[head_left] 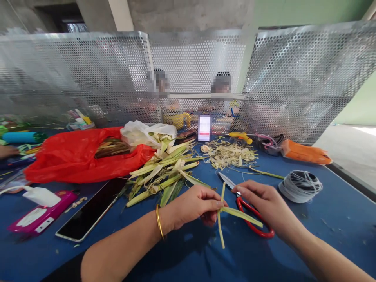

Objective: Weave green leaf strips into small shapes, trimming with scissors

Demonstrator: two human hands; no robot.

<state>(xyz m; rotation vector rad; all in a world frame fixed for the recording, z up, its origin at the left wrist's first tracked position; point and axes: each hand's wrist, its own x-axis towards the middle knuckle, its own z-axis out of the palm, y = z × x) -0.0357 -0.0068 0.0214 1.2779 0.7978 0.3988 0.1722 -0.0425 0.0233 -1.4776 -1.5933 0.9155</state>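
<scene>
My left hand [195, 205], a gold bangle on its wrist, is closed in a pinch on thin yellow-green palm leaf strips [232, 213] that cross just above the blue table [337, 219]. My right hand [266, 205] has its fingers curled, its fingertips touching the strips. Red-handled scissors [249, 217] lie on the table under and beside my right hand, blades pointing away to the upper left.
A pile of green leaf stalks [163, 172] lies behind my left hand, with a red plastic bag [76, 156], a white bag [147, 133], a black phone [91, 209], leaf scraps [229, 152] and a grey string coil [300, 186]. Other people sit behind a perforated metal screen [293, 78].
</scene>
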